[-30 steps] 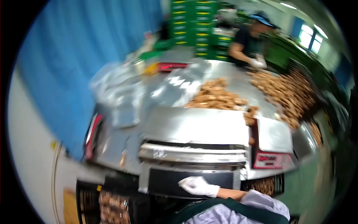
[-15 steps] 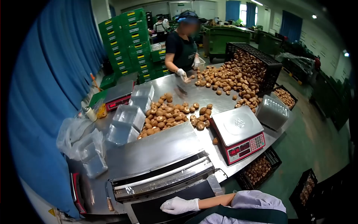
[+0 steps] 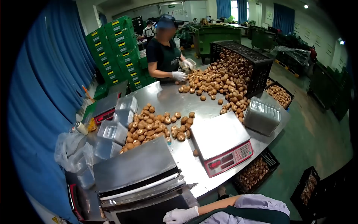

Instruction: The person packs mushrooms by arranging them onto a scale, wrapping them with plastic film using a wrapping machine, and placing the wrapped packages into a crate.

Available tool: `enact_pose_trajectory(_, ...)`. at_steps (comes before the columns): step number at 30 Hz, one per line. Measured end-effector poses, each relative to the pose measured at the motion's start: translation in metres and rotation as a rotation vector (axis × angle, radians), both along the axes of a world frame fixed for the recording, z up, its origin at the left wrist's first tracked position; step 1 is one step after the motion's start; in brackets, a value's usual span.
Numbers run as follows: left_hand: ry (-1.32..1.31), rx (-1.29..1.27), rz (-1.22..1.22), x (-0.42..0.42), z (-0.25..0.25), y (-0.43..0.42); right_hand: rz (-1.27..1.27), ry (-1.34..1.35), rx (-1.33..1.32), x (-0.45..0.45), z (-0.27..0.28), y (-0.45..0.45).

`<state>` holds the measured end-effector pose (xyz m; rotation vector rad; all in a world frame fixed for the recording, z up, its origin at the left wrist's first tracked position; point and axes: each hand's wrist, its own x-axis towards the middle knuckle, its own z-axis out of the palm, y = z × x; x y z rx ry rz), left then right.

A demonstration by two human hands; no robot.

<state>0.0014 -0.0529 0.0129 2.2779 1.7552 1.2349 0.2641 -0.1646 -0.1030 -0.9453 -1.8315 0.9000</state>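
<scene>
My right hand (image 3: 181, 215), in a white glove, is at the bottom edge over the black surface of a metal wrapping machine (image 3: 134, 164). Its fingers are curled together, and whatever they may hold is hidden. My left hand is out of view. Beyond the machine lies a pile of brown mushrooms (image 3: 147, 127), with clear plastic trays (image 3: 112, 131) at its left. A scale (image 3: 220, 136) with a red front panel stands right of the machine, its plate bare.
Across the metal table (image 3: 167, 95), a co-worker (image 3: 164, 56) in gloves touches a larger mushroom heap (image 3: 223, 78) spilling from a black crate (image 3: 261, 71). Stacked clear trays (image 3: 262, 115) stand at the right edge. A mushroom crate (image 3: 255, 171) sits below; plastic bags (image 3: 74, 153) lie left.
The view has swung right and steadied after blur. The co-worker's hands have come to the heap and a light-coloured container. My right hand stays low over the machine, nearer the bottom edge.
</scene>
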Motion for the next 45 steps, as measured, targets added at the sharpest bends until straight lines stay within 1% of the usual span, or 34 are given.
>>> enact_pose_trajectory(1, -0.057, -0.034, -0.057, 0.02, -0.019, -0.009, 0.019, 0.012, -0.05, 0.019, 0.003, -0.01)
enact_pose_trajectory(2, 0.009, -0.097, -0.042, 0.034, -0.04, -0.015, 0.038, 0.029, -0.104, 0.036, 0.004, -0.022)
enact_pose_trajectory(3, -0.219, -0.214, -0.048, 0.067, -0.044, -0.031, 0.056, 0.026, -0.174, 0.056, 0.01, -0.032)
enact_pose_trajectory(4, -0.177, -0.21, -0.043, 0.085, -0.06, -0.039, 0.026, 0.04, -0.178, 0.075, 0.007, -0.042)
enact_pose_trajectory(5, -0.097, -0.171, -0.031, 0.1, -0.075, -0.045, 0.011, -0.008, -0.192, 0.098, 0.014, -0.053)
enact_pose_trajectory(6, -0.091, -0.17, -0.02, 0.118, -0.081, -0.049, -0.004, -0.055, -0.205, 0.121, 0.02, -0.063)
enact_pose_trajectory(8, 0.248, -0.132, 0.221, 0.158, -0.084, -0.058, -0.1, -0.123, -0.305, 0.158, 0.006, -0.083)
enact_pose_trajectory(9, 0.421, -0.112, 0.342, 0.17, -0.088, -0.062, -0.096, -0.183, -0.378, 0.18, 0.02, -0.089)
enact_pose_trajectory(10, 0.428, -0.111, 0.351, 0.174, -0.096, -0.06, -0.167, -0.245, -0.386, 0.197, 0.015, -0.099)
enact_pose_trajectory(12, 0.413, -0.295, 0.461, 0.165, -0.105, -0.049, -0.268, -0.253, -0.511, 0.225, 0.017, -0.115)
enact_pose_trajectory(13, 0.292, -0.365, 0.423, 0.162, -0.106, -0.048, -0.337, -0.191, -0.474, 0.236, 0.022, -0.122)
enact_pose_trajectory(14, 0.309, -0.347, 0.432, 0.16, -0.11, -0.048, -0.403, -0.135, -0.436, 0.246, 0.028, -0.128)
enact_pose_trajectory(15, 0.301, -0.341, 0.431, 0.161, -0.11, -0.048, -0.413, -0.147, -0.442, 0.255, 0.028, -0.133)
enact_pose_trajectory(17, 0.284, -0.346, 0.431, 0.163, -0.109, -0.049, -0.374, -0.185, -0.434, 0.268, 0.034, -0.139)
enact_pose_trajectory(20, 0.251, -0.344, 0.443, 0.168, -0.105, -0.05, -0.282, -0.23, -0.432, 0.285, 0.064, -0.138)
enact_pose_trajectory(22, 0.254, -0.334, 0.454, 0.163, -0.109, -0.048, -0.089, -0.352, -0.432, 0.289, 0.072, -0.137)
enact_pose_trajectory(23, 0.262, -0.327, 0.455, 0.163, -0.109, -0.048, -0.082, -0.353, -0.426, 0.286, 0.07, -0.135)
enact_pose_trajectory(25, 0.276, -0.326, 0.457, 0.164, -0.11, -0.047, 0.065, -0.611, -0.389, 0.284, 0.065, -0.127)
enact_pose_trajectory(26, 0.262, -0.32, 0.455, 0.164, -0.109, -0.046, 0.065, -0.62, -0.384, 0.285, 0.068, -0.123)
enact_pose_trajectory(28, 0.26, -0.316, 0.464, 0.165, -0.108, -0.046, 0.117, -0.662, -0.132, 0.285, 0.076, -0.116)
enact_pose_trajectory(30, 0.261, -0.327, 0.468, 0.166, -0.106, -0.047, 0.146, -0.718, -0.119, 0.29, 0.113, -0.104)
enact_pose_trajectory(32, 0.274, -0.337, 0.462, 0.164, -0.108, -0.045, 0.099, -0.76, 0.04, 0.294, 0.157, -0.093)
enact_pose_trajectory(34, 0.269, -0.326, 0.453, 0.161, -0.111, -0.044, 0.13, -0.927, 0.08, 0.295, 0.207, -0.08)
enact_pose_trajectory(36, 0.258, -0.316, 0.45, 0.162, -0.11, -0.045, 0.102, -0.902, 0.385, 0.297, 0.25, -0.073)
enact_pose_trajectory(38, 0.247, -0.305, 0.44, 0.165, -0.105, -0.048, 0.136, -1.092, 0.465, 0.284, 0.299, -0.066)
enact_pose_trajectory(40, 0.28, -0.268, 0.417, 0.171, -0.097, -0.051, 0.349, -1.303, 0.565, 0.274, 0.363, -0.067)
enact_pose_trajectory(41, 0.224, -0.269, 0.429, 0.174, -0.092, -0.053, 0.362, -1.335, 0.608, 0.269, 0.378, -0.066)
enact_pose_trajectory(42, 0.101, -0.264, 0.425, 0.189, -0.074, -0.058, 0.339, -1.345, 0.656, 0.266, 0.384, -0.068)
enact_pose_trajectory(43, -0.131, -0.301, 0.433, 0.224, -0.033, -0.072, 0.304, -1.35, 0.701, 0.264, 0.387, -0.07)
enact_pose_trajectory(44, -0.506, -0.373, 0.457, 0.288, 0.037, -0.098, 0.273, -1.359, 0.732, 0.263, 0.385, -0.072)
enact_pose_trajectory(45, -0.509, -0.364, 0.448, 0.311, 0.051, -0.106, 0.244, -1.365, 0.761, 0.262, 0.382, -0.074)
